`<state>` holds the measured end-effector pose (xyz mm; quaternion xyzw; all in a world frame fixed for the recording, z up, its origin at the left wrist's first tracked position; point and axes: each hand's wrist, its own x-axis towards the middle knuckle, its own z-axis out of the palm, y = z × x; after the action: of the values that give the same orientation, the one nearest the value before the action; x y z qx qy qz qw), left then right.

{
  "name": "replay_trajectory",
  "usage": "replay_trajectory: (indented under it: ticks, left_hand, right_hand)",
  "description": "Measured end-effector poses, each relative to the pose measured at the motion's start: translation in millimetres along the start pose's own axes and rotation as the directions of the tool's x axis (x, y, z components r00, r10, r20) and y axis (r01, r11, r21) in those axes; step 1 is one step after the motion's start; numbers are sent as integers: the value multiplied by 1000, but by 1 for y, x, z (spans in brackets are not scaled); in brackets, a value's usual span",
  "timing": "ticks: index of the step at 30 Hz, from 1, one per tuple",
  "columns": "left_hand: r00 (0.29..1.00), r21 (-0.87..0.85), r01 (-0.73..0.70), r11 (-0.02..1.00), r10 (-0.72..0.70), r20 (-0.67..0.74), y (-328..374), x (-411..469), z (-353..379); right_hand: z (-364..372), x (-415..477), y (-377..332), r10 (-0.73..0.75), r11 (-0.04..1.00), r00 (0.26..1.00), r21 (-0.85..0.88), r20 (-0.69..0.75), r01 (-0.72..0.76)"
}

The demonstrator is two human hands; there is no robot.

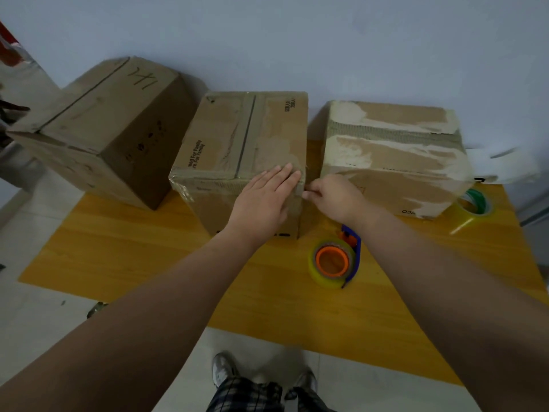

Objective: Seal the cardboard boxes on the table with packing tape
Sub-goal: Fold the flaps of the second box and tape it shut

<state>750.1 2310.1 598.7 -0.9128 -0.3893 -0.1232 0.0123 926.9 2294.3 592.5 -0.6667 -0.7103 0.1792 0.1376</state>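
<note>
wall point(297, 40): pale blue-grey | floor point(44, 307): light tiles (faintly glossy) | table point(267, 292): yellow wood, against wall

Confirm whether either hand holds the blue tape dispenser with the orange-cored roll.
No: the blue tape dispenser lies on the yellow wooden table, while the left hand and right hand touch the middle cardboard box.

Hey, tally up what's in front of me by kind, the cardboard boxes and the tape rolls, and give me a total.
Brown cardboard boxes: 3 (left box, middle box, right box)
Clear packing tape rolls: 2 (orange-cored roll in blue dispenser, green-cored roll)
Total: 5
</note>
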Motion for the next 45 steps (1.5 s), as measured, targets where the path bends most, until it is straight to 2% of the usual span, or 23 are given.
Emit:
replay_trajectory:
  ticks: [3,7,11,16,19,22,26,28,34,37,40,43,45]
  left_hand:
    - [1000,-10,1,1000,-1,-4,1,0,0]
    - [1000,-8,-4,1000,4,2,0,-1,0]
    - [1000,-10,-26,1000,27,16,-5,0,0]
    - [1000,-16,-16,1000,16,-2,-2,0,3]
    - [999,-12,-37,999,37,9,-7,0,3]
    - [999,3,-47,999,47,7,-9,2,3]
    - [996,30,-86,996,85,28,-11,1,5]
    - [994,81,-108,991,105,35,-28,-8,3]
    - [999,143,42,989,-47,28,-117,-65,-19]
    - [996,90,74,993,-78,46,-150,-82,-33]
    - [998,14,-7,1000,7,57,-166,-78,-39]
    - [999,-169,-11,986,5,-35,-174,-67,-44]
    - [993,-281,16,960,-48,-107,-180,-58,-45]
  right_hand:
    - [-6,5,-2,-32,993,998,-114,53,37]
    - [-16,10,-9,-74,970,997,-233,2,73]
    - [-24,8,-9,-81,986,995,-153,-66,70]
    - [-2,3,-13,8,965,999,-261,-46,-20]
    - [-6,5,-12,34,982,995,-180,-94,-50]
    - [-9,1,-16,-10,983,978,-182,-210,-29]
    - [4,-5,-35,-91,995,987,-51,-131,85]
    - [10,-6,-38,-87,994,988,-76,-127,78]
    - [22,-4,-38,-33,988,989,-157,-142,10]
    - [23,-5,-42,13,997,984,-74,-175,-26]
    - [18,-7,-51,70,994,987,-70,-148,-81]
    - [14,-5,-75,125,975,988,-172,-90,-139]
    - [15,4,-106,54,977,987,-195,-150,-83]
